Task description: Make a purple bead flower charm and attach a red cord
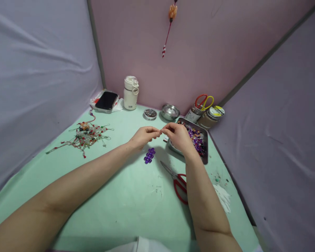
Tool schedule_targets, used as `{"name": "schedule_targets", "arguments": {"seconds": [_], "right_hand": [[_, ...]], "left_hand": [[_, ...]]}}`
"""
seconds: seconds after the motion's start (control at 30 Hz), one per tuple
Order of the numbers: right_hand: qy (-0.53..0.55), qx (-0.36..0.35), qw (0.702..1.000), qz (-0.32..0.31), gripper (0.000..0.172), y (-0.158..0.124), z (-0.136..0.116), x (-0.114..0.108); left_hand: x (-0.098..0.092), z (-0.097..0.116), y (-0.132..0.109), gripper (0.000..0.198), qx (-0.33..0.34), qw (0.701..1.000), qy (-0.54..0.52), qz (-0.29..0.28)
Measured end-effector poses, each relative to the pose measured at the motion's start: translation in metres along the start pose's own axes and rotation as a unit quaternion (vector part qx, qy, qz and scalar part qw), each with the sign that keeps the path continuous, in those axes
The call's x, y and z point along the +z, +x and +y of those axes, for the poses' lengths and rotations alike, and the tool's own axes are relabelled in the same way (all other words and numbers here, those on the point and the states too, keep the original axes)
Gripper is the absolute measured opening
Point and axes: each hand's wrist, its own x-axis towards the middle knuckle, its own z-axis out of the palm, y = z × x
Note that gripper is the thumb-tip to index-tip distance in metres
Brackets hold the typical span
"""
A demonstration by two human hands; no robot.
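My left hand point(145, 137) and my right hand point(177, 136) meet fingertip to fingertip above the middle of the table. Both hands are closed in a pinch, and what sits between the fingertips is too small to make out. Just below them a cluster of purple beads point(149, 156) lies on the table. Under and beside my right hand is a metal tray point(205, 148) of loose purple, orange and dark beads. Scissors with red handles point(176, 179) rest near my right forearm, which partly hides the handles.
Strung bead ornaments point(88, 136) lie in a heap at left. Along the back stand a phone point(107, 100), a white bottle point(130, 94), a round flat case point(150, 114), a metal bowl point(170, 112) and two jars, one holding scissors point(204, 102). A white glove point(222, 197) lies at right.
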Motion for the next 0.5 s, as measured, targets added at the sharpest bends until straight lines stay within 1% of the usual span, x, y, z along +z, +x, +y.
{"name": "schedule_targets", "arguments": {"seconds": [0.23,0.33,0.5], "right_hand": [[0.015,0.007,1.0,0.006,0.021,0.0018,0.0034,-0.0002],[0.016,0.015,1.0,0.0,0.021,0.0023,0.0039,0.0004],[0.024,0.008,1.0,-0.007,0.02,0.0031,0.0076,0.003]], "left_hand": [[0.0003,-0.0038,0.0021,0.026,-0.013,1.0,-0.024,0.003],[0.0005,-0.0059,0.0028,0.027,-0.014,0.999,-0.04,-0.003],[0.0008,-0.0043,0.0019,0.025,-0.016,0.998,-0.063,-0.005]]}}
